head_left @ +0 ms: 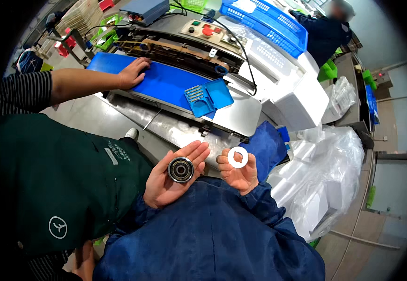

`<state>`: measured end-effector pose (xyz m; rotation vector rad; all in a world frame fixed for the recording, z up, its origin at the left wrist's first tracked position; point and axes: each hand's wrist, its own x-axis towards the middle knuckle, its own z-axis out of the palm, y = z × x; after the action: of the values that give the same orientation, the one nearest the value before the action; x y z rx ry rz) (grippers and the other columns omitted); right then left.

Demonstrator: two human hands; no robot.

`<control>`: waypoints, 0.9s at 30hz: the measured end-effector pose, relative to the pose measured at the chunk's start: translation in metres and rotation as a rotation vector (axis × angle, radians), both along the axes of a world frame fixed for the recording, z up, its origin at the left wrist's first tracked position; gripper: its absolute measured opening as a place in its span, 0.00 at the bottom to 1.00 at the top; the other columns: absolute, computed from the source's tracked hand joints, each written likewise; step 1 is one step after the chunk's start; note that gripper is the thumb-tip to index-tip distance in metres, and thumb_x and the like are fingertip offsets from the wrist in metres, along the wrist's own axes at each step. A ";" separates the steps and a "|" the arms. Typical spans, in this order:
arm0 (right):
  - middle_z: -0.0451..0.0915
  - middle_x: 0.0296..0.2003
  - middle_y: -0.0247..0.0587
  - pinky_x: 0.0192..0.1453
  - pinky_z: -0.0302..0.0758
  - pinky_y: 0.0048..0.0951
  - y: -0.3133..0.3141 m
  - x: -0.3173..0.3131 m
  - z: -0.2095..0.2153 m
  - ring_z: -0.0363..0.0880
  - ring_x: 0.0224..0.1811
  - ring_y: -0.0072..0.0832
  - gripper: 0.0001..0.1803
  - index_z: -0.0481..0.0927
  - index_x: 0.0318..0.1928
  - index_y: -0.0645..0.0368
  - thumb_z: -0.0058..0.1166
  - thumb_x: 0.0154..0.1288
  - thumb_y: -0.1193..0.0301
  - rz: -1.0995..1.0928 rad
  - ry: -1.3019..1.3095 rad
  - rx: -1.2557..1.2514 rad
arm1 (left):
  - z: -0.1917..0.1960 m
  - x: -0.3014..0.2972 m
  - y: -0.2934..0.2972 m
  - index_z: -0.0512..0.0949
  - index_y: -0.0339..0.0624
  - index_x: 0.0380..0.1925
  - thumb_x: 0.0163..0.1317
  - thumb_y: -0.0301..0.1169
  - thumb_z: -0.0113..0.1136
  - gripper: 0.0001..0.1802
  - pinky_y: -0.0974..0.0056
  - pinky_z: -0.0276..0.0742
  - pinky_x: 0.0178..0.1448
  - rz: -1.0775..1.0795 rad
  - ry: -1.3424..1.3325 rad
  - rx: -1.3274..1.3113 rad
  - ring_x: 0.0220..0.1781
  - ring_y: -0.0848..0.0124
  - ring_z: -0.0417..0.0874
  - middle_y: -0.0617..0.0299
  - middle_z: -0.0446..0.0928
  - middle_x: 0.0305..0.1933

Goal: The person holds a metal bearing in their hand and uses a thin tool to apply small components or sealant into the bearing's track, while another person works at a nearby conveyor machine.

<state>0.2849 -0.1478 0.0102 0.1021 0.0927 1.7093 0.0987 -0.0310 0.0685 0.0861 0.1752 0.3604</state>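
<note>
My left hand [159, 186] is held palm up, with a round metal bearing [174, 164] lying on it. The bearing has a shiny outer rim and dark inner rings. To its right, my right hand [239, 180] pinches a flat white ring [244, 158] between thumb and fingers, its face turned up. The two hands are apart, in front of my blue smock [208, 225]. Beyond them an opened blue plastic case [219, 92], with several small metal bits in its slots, rests at the end of a blue conveyor belt [166, 84].
At left, a person in a dark green apron [67, 173] lays a hand [134, 73] on the belt. White foam boxes [294, 103] and a blue crate [278, 21] stand at far right. Nearer is clear plastic wrap [339, 173]. Behind the belt sits a control panel [212, 35]. Another person [322, 33] works farther back.
</note>
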 end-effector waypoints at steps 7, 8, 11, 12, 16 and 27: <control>0.74 0.48 0.47 0.54 0.72 0.30 -0.011 0.004 0.066 0.75 0.46 0.31 0.27 0.67 0.54 0.68 0.57 0.55 0.70 -0.086 -0.806 -0.028 | 0.006 0.018 -0.005 0.46 0.35 0.69 0.72 0.43 0.33 0.32 0.62 0.52 0.74 -0.127 0.029 0.016 0.76 0.64 0.46 0.52 0.45 0.74; 0.75 0.41 0.47 0.47 0.73 0.32 -0.009 -0.006 0.090 0.76 0.42 0.34 0.31 0.71 0.50 0.67 0.67 0.48 0.65 -0.131 -1.171 -0.144 | 0.003 0.020 -0.007 0.46 0.35 0.69 0.72 0.44 0.31 0.32 0.63 0.54 0.72 -0.151 0.032 0.051 0.75 0.64 0.48 0.52 0.46 0.74; 0.75 0.35 0.45 0.44 0.72 0.29 0.004 -0.024 0.121 0.76 0.38 0.37 0.24 0.75 0.42 0.64 0.64 0.40 0.74 -0.482 -2.293 0.138 | 0.005 0.024 -0.011 0.48 0.35 0.68 0.73 0.44 0.27 0.31 0.62 0.59 0.70 -0.194 0.011 0.152 0.70 0.65 0.59 0.52 0.48 0.73; 0.75 0.35 0.45 0.44 0.72 0.29 0.005 -0.025 0.122 0.76 0.38 0.37 0.24 0.75 0.42 0.64 0.64 0.40 0.74 -0.481 -2.292 0.138 | 0.000 0.026 -0.013 0.48 0.35 0.68 0.73 0.44 0.26 0.30 0.61 0.62 0.69 -0.205 0.005 0.156 0.68 0.65 0.64 0.53 0.49 0.73; 0.74 0.35 0.43 0.41 0.70 0.33 0.015 -0.029 0.127 0.74 0.35 0.40 0.25 0.74 0.41 0.63 0.64 0.37 0.75 -0.537 -2.572 0.237 | 0.000 0.026 -0.016 0.55 0.40 0.67 0.74 0.42 0.25 0.27 0.61 0.62 0.67 -0.233 0.052 0.090 0.63 0.69 0.66 0.58 0.64 0.63; 0.75 0.42 0.45 0.42 0.72 0.34 0.020 -0.028 0.135 0.75 0.39 0.40 0.26 0.73 0.42 0.65 0.65 0.36 0.77 -0.361 -2.624 0.318 | -0.028 0.022 -0.020 0.57 0.39 0.65 0.74 0.43 0.26 0.27 0.58 0.66 0.66 -0.257 -0.065 0.031 0.63 0.66 0.69 0.55 0.67 0.61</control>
<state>0.2565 -0.1278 0.1456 -1.6806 -1.8957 0.3701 0.1204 -0.0513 0.0404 0.1257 0.0931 0.1095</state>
